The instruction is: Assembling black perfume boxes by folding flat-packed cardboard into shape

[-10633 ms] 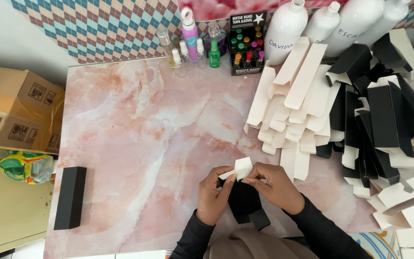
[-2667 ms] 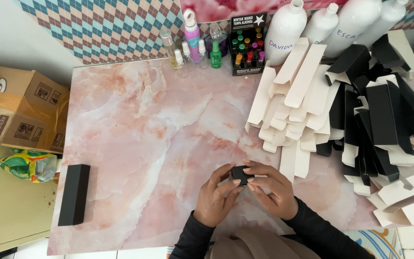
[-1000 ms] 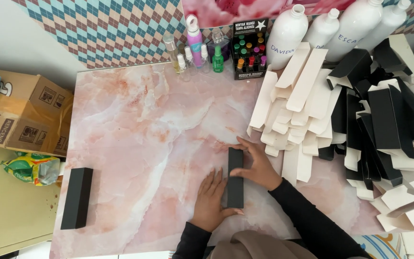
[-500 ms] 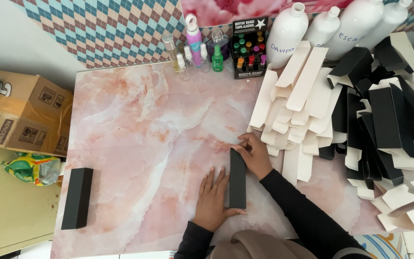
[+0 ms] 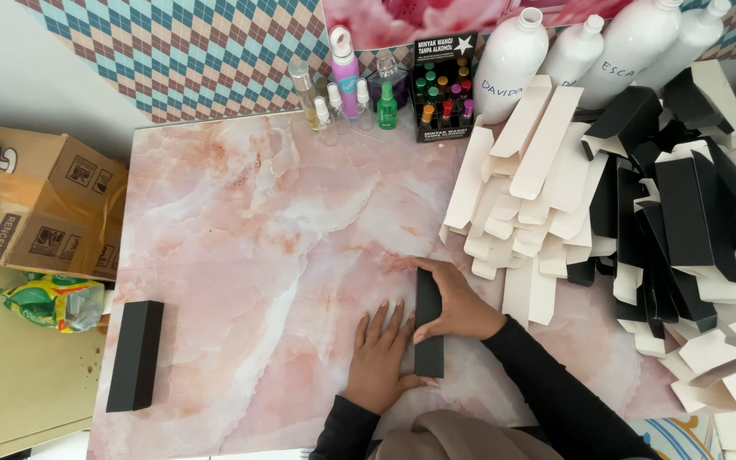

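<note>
A long black box (image 5: 428,322) lies flat on the pink marble table (image 5: 240,247), lengthwise toward me. My right hand (image 5: 457,302) wraps over its far half, fingers curled on the top end. Pressed flat on the table, my left hand (image 5: 382,353) touches the box's left side with its fingers spread. Another black box (image 5: 135,354) of the same kind lies at the table's left edge.
A pile of flat white and black box blanks (image 5: 623,196) fills the right side. Small bottles (image 5: 347,85), a rack of coloured vials (image 5: 442,98) and big white bottles (image 5: 555,51) stand along the back. A cardboard carton (image 5: 36,204) sits left of the table.
The folded black box has come from between both hands down flat on the table. My right hand slid along it toward its far end; my left hand stays flat beside it.
</note>
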